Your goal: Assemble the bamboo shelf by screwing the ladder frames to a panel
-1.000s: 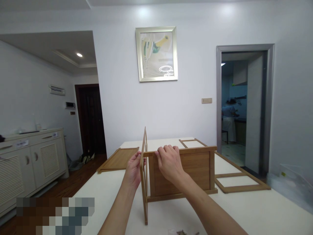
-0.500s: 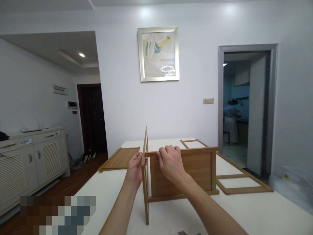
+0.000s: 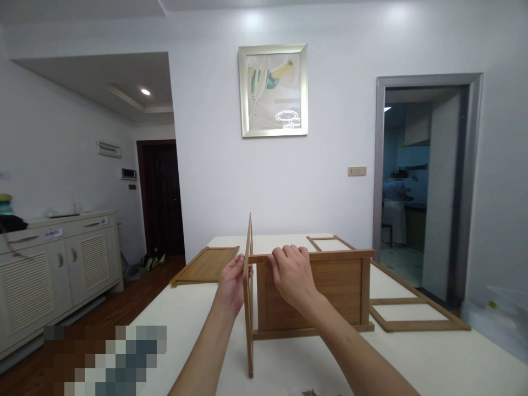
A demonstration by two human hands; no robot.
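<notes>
Progress looks partial: slim brown wooden frame [image 3: 247, 302], upright edge-on on white table [image 3: 198, 313], meets the end of brown wooden panel with rails [image 3: 330, 291]; whether fastened, cannot tell. Left hand [image 3: 231, 280] pinches frame; right hand [image 3: 293, 275] grips panel's top rail. Flat brown wooden frame [image 3: 429, 325] and flat tan wooden panel [image 3: 214, 264] appear loose. Held panel: smooth, straight-sided.

High at twelve, a framed picture [image 3: 273, 91] (how it gleams!) hangs on the white wall [image 3: 231, 184]; pale cabinet [image 3: 64, 280] at eight, grey door frame [image 3: 429, 81] at three!
</notes>
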